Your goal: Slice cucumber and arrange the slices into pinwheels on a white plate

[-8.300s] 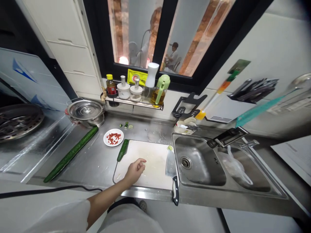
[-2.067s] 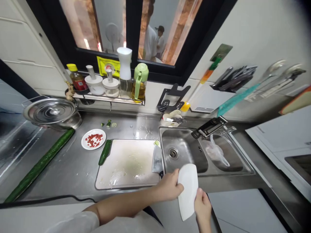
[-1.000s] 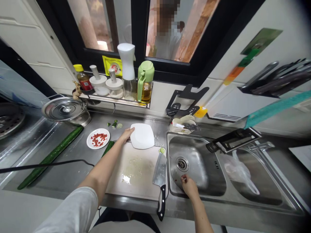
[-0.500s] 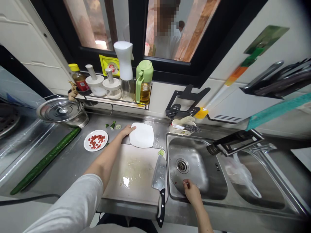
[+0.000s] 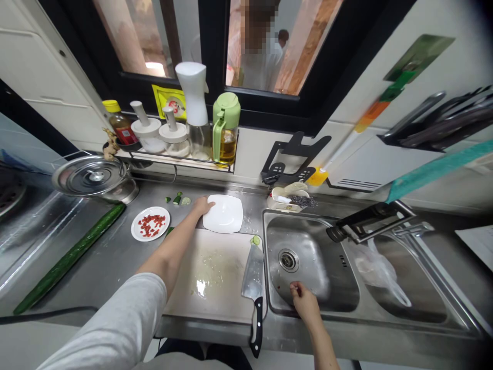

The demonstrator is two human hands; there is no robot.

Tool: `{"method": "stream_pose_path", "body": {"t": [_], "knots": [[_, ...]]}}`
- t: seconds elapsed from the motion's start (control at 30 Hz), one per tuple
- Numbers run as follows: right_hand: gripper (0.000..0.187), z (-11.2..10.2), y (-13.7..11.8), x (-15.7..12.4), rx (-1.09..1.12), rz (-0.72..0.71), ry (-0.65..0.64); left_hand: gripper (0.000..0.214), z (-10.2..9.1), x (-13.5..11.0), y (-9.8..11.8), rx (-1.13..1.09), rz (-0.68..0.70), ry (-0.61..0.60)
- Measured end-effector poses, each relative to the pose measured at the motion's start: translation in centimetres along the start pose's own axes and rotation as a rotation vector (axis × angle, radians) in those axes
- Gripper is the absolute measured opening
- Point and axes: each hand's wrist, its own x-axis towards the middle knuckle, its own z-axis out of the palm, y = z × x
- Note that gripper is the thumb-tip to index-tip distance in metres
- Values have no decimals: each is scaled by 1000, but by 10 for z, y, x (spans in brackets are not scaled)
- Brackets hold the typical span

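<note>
Plate point(image 5: 224, 214), squarish, no clear long axis, at the cutting board's point(image 5: 223, 300) far edge. Left hand point(image 5: 202, 205) nearer, pinching its left rim. Right hand point(image 5: 304, 302) over sink point(image 5: 318, 246), fingers curled; remotely, I can't tell whether they've closed on anything.

Plate point(image 5: 223, 215) behind board point(image 5: 221, 303), sink point(image 5: 314, 257) right

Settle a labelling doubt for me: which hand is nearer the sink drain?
Right. The right hand is over the sink, on the person's side of the drain. The left hand is farther off, left of it, at the white plate's left edge.
</note>
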Motion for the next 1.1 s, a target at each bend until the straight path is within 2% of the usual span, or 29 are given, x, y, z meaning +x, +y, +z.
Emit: {"method": "stream_pose_path", "body": {"t": [0.17,0.37,0.47,0.53,0.6,0.67,0.77,0.87,0.97,1.1], "knots": [[29,-2,-3,-6,34,-7,21,50,-1,-5,5,143,-16,15],[29,2,-4,-16,36,2,23,49,-6,-26,16,274,-4,72],[29,3,-8,-22,29,-1,18,44,-10,-40,20,231,12,143],[28,3,-11,-26,22,-4,18,41,-10,-54,22,150,4,243],[27,4,-15,-30,7,2,32,40,-6,-76,22,32,-9,356],[24,5,-19,-34,-5,1,58,38,2,-105,19,-101,33,406],[20,8,-29,-44,-10,-39,96,32,21,-157,5,-227,140,434],[18,14,-46,-60,2,-121,100,26,32,-203,-22,-226,220,414],[17,23,-67,-79,8,-186,75,25,25,-233,-53,-129,175,450],[19,35,-87,-98,-14,-183,14,30,4,-248,-90,30,58,504]]}}
